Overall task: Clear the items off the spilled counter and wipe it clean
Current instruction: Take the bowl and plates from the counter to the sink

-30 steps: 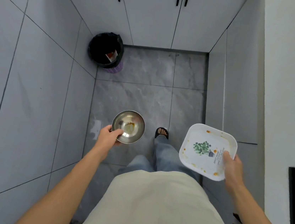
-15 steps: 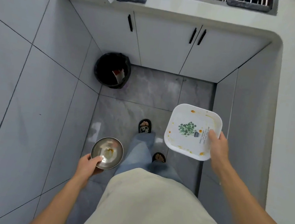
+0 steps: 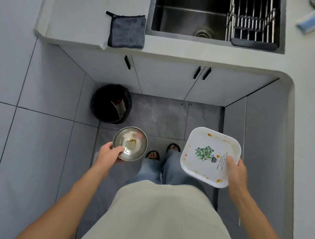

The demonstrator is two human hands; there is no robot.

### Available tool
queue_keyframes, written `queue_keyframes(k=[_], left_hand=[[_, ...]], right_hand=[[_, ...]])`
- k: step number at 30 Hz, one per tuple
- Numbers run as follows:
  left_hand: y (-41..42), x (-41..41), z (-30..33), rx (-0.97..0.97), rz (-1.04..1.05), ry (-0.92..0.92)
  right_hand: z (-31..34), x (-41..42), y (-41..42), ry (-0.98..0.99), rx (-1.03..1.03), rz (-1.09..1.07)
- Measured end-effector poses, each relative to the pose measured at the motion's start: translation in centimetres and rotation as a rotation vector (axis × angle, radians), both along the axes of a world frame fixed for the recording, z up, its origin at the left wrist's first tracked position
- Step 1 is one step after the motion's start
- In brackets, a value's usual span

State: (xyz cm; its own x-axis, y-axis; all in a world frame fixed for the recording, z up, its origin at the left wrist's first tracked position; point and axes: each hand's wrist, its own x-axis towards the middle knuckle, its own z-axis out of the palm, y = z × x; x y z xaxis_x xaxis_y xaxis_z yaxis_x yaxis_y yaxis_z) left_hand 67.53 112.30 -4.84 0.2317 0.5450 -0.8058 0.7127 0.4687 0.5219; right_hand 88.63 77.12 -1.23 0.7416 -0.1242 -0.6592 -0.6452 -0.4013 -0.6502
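I see the left hand (image 3: pixel 110 152) gripping a small round stainless-steel bowl (image 3: pixel 130 143) by its near rim, thumb curled over the edge into the bowl, other fingers hidden under it; yellowish residue sits in the bowl's bottom; bowl is held over the floor, just in front of the black bin-bagged round trash can (image 3: pixel 111 103), not touching it; the right hand (image 3: pixel 236 171) grips a white square plastic plate with rounded corners and a green plant print (image 3: pixel 208 155), thumb pressed on the plate's upper face at its right edge, fingers hidden beneath; orange sauce smears dot the plate's rim; plate is tilted slightly, well right of the trash can, over the grey floor beside the cabinet side; white countertop (image 3: pixel 87 1) runs beyond the trash can; a folded dark grey cloth (image 3: pixel 127 31) lies on the counter, above the trash can, hanging a little over the counter's front edge; dark steel sink (image 3: pixel 190 10) sits right of the cloth, with a black dish rack (image 3: pixel 254 22) in its right part; a blue-and-white item (image 3: pixel 313 21) lies far right on the counter, too blurred to identify.
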Motion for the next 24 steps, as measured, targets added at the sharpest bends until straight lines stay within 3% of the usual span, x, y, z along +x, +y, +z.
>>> queue_keyframes(k=[11, 24], left_hand=[[6.6, 17.3, 1.1, 0.014, -0.034, -0.059], [12.2, 21.9, 3.0, 0.030, 0.080, 0.018]], right_hand=[[-1.1, 12.7, 1.0, 0.015, -0.029, -0.098], [1.7, 27.4, 16.0, -0.037, 0.136, 0.092]])
